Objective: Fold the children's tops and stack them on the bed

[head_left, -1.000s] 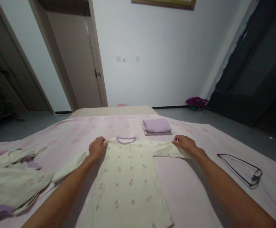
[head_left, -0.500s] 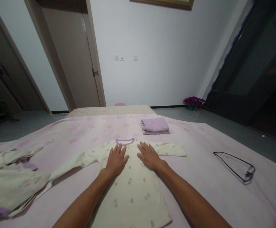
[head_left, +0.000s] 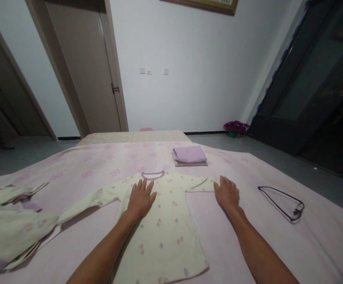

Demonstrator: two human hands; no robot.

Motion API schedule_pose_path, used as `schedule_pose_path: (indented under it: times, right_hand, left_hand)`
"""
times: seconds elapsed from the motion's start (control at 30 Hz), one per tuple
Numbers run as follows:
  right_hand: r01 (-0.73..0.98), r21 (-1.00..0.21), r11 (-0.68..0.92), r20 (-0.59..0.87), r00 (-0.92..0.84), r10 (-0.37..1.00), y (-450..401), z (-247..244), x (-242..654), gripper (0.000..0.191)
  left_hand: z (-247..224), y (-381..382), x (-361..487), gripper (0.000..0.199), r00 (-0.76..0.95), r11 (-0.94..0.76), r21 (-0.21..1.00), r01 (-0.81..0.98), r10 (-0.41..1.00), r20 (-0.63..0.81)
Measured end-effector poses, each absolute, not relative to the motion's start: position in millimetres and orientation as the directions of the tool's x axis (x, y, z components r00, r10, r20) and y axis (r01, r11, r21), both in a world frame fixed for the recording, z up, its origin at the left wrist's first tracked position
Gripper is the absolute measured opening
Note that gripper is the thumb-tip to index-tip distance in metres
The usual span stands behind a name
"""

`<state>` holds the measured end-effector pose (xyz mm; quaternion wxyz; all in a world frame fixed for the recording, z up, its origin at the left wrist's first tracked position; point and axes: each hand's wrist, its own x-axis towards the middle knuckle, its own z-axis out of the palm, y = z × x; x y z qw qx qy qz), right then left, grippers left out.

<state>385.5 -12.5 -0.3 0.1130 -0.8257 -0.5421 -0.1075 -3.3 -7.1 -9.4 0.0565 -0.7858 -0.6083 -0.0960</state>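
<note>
A cream long-sleeved shirt (head_left: 164, 221) with small printed shapes and a purple neckline lies spread out on a pink flowered cloth (head_left: 130, 157). My left hand (head_left: 141, 197) rests flat on its upper left chest, just below the collar, fingers spread. At the end of the right sleeve (head_left: 201, 184) is my right hand (head_left: 227, 192), palm down with fingers stretched, covering the cuff. That sleeve shows a crease along it. The left sleeve (head_left: 94, 199) reaches out to a heap of similar cream clothes (head_left: 14, 232) at the left edge.
Beyond the shirt sits a folded purple cloth (head_left: 191, 154) on a grey one. A pair of black-framed glasses (head_left: 282, 203) lies to the right. Farther back are a bare pale tabletop (head_left: 133, 137), a wall, a door (head_left: 82, 67) and purple flowers (head_left: 235, 128) on the floor.
My right hand has moved right from the shirt's chest to the end of the right sleeve, which has become creased. My left hand stays on the chest. The view has shifted slightly.
</note>
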Motion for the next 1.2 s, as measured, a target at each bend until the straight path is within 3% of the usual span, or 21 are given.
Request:
schedule_pose_path:
  times: [0.13, 0.27, 0.5, 0.7, 0.97, 1.1, 1.2]
  right_hand:
    - [0.857, -0.121, -0.501, 0.263, 0.515, 0.816, -15.7, 4.4, 402.7, 0.055]
    - [0.874, -0.178, -0.452, 0.232, 0.484, 0.844, -13.0, 10.5, 398.5, 0.050]
    - [0.889, -0.232, -0.396, 0.369, 0.457, 0.810, -25.2, 17.4, 401.9, 0.046]
    - [0.835, -0.307, -0.457, 0.301, 0.540, 0.786, -26.5, 10.4, 401.4, 0.048]
    - [0.819, -0.274, -0.503, 0.214, 0.562, 0.799, -28.2, 8.1, 412.4, 0.048]
    - [0.867, -0.204, -0.454, 0.349, 0.498, 0.794, -32.8, 12.9, 402.1, 0.047]
    - [0.944, -0.160, -0.290, 0.455, 0.331, 0.826, -30.7, 13.5, 377.5, 0.049]
  left_hand:
    - [-11.3, -6.2, -4.2, 0.055, 0.243, -0.258, 0.036, 0.965, 0.940, 0.239]
    - [-12.2, -6.0, -4.5, 0.054, 0.232, -0.249, 0.041, 0.968, 0.942, 0.242]
    - [-11.1, -6.6, -4.6, 0.054, 0.237, -0.256, 0.042, 0.966, 0.937, 0.258]
    - [-9.3, -7.9, -3.9, 0.053, 0.242, -0.260, 0.037, 0.965, 0.935, 0.259]
    - [-12.5, -5.2, -4.6, 0.054, 0.239, -0.259, 0.046, 0.965, 0.937, 0.254]
    - [-9.6, -6.9, -4.0, 0.053, 0.236, -0.256, 0.050, 0.965, 0.939, 0.252]
    - [-7.9, -8.2, -3.6, 0.053, 0.233, -0.250, 0.038, 0.967, 0.940, 0.249]
